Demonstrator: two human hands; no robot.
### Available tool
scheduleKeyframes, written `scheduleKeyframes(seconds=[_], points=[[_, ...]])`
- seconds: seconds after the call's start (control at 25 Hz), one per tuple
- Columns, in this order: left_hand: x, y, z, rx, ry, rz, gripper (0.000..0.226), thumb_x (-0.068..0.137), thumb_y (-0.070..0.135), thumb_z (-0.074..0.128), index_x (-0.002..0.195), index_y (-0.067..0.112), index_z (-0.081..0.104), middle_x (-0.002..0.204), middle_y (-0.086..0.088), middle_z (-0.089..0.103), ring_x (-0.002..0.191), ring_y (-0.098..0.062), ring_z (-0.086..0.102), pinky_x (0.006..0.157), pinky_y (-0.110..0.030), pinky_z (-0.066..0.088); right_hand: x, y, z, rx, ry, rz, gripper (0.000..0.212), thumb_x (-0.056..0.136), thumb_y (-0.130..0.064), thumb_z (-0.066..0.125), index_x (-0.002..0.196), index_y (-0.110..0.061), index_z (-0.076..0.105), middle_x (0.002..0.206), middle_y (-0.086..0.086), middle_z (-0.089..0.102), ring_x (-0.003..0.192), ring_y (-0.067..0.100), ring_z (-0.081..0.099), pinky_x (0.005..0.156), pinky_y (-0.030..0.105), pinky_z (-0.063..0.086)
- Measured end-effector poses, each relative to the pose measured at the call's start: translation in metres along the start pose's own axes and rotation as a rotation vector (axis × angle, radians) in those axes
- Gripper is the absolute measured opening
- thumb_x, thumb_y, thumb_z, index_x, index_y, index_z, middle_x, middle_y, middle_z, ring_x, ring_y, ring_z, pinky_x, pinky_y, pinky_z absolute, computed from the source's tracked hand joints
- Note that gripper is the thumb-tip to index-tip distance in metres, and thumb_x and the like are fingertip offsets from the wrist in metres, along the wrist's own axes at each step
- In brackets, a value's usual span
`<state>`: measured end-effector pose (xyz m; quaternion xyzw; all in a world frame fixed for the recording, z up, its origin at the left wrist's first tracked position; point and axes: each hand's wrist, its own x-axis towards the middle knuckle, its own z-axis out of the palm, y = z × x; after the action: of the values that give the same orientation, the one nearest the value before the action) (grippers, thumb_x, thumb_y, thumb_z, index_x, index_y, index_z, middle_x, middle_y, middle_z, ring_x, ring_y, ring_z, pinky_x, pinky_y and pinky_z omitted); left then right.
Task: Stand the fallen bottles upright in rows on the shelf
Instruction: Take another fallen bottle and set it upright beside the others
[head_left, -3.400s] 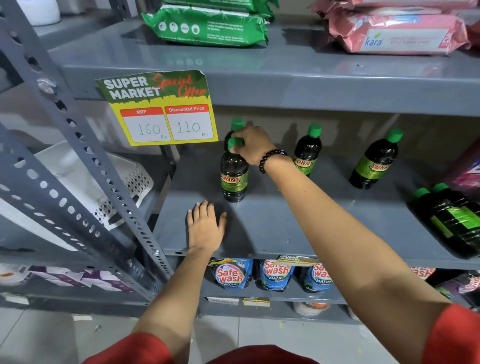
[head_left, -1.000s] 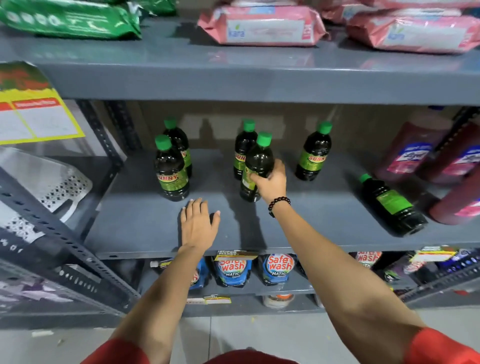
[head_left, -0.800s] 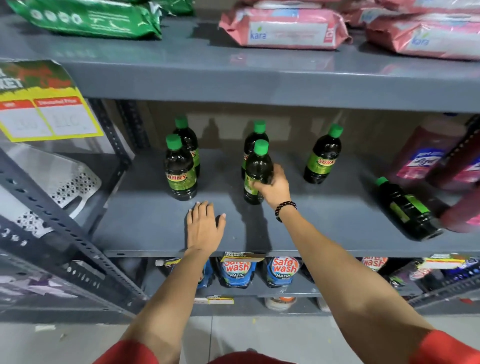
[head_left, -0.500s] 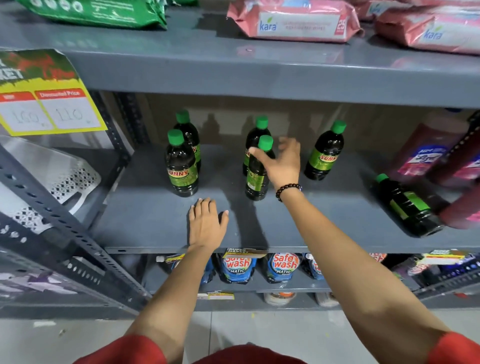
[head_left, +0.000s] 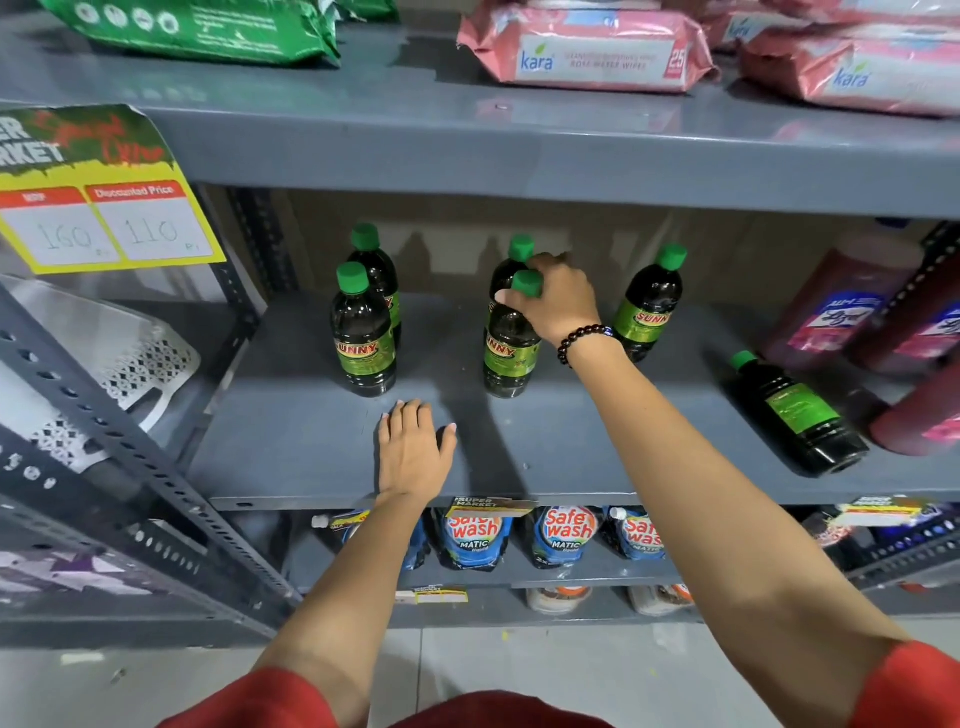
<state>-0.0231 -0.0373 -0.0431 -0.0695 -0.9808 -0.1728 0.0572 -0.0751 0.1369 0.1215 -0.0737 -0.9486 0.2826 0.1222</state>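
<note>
Dark bottles with green caps and green SUNNY labels stand on the grey middle shelf (head_left: 311, 447). Two stand at the left, one in front (head_left: 362, 340) and one behind (head_left: 382, 270). My right hand (head_left: 558, 301) grips the neck of the front middle bottle (head_left: 509, 358), which stands upright just ahead of another (head_left: 511, 260). One more upright bottle (head_left: 652, 306) stands to the right. A single bottle (head_left: 795, 415) lies on its side at the far right. My left hand (head_left: 413, 449) rests flat on the shelf near its front edge, holding nothing.
Red bottles (head_left: 841, 306) stand and lie at the right end of the shelf. Wipe packs (head_left: 587, 52) fill the shelf above, blue Safe wash pouches (head_left: 566, 535) the shelf below. A yellow price sign (head_left: 98, 208) hangs at left, above a white basket (head_left: 135, 353).
My right hand let go of the middle bottle's body, rose, and now closes around its neck under the cap. The bottle stays upright. My left hand has not moved.
</note>
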Motion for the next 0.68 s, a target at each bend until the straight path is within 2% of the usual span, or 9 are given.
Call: scheduleKeyframes(seconds=[0.08, 0.32, 0.44, 0.68], points=[[0.000, 0.000, 0.001, 0.005, 0.002, -0.001, 0.048, 0.094, 0.036, 0.041, 0.127, 0.002, 0.043, 0.138, -0.019, 0.047, 0.133, -0.033, 0.036, 0.114, -0.047, 0.024, 0.002, 0.000, -0.002, -0.025, 0.011, -0.005, 0.042, 0.083, -0.029, 0.067, 0.121, -0.013, 0.059, 0.122, 0.017, 0.060, 0.110, 0.036, 0.057, 0.090, 0.035, 0.047], [0.000, -0.002, 0.003, 0.010, 0.011, 0.006, 0.046, 0.094, 0.036, 0.041, 0.126, 0.002, 0.044, 0.137, -0.018, 0.048, 0.132, -0.032, 0.037, 0.114, -0.046, 0.025, 0.008, 0.005, -0.012, 0.020, -0.127, -0.088, 0.041, 0.087, -0.008, 0.059, 0.127, -0.011, 0.056, 0.132, 0.016, 0.057, 0.121, 0.034, 0.053, 0.106, 0.041, 0.042], [0.000, -0.001, 0.003, 0.009, 0.013, 0.005, 0.046, 0.094, 0.035, 0.041, 0.126, 0.002, 0.044, 0.137, -0.019, 0.048, 0.131, -0.032, 0.038, 0.114, -0.047, 0.025, 0.009, 0.008, -0.013, 0.031, -0.149, -0.100, 0.042, 0.088, -0.006, 0.058, 0.129, -0.010, 0.054, 0.137, 0.015, 0.054, 0.126, 0.033, 0.050, 0.110, 0.041, 0.039], [0.000, 0.002, 0.002, 0.038, 0.009, 0.006, 0.048, 0.094, 0.036, 0.041, 0.128, 0.003, 0.042, 0.139, -0.018, 0.047, 0.135, -0.031, 0.034, 0.114, -0.047, 0.024, 0.005, 0.011, -0.010, 0.085, -0.124, -0.089, 0.045, 0.089, -0.009, 0.058, 0.133, -0.011, 0.050, 0.135, 0.017, 0.053, 0.124, 0.033, 0.050, 0.108, 0.039, 0.040]])
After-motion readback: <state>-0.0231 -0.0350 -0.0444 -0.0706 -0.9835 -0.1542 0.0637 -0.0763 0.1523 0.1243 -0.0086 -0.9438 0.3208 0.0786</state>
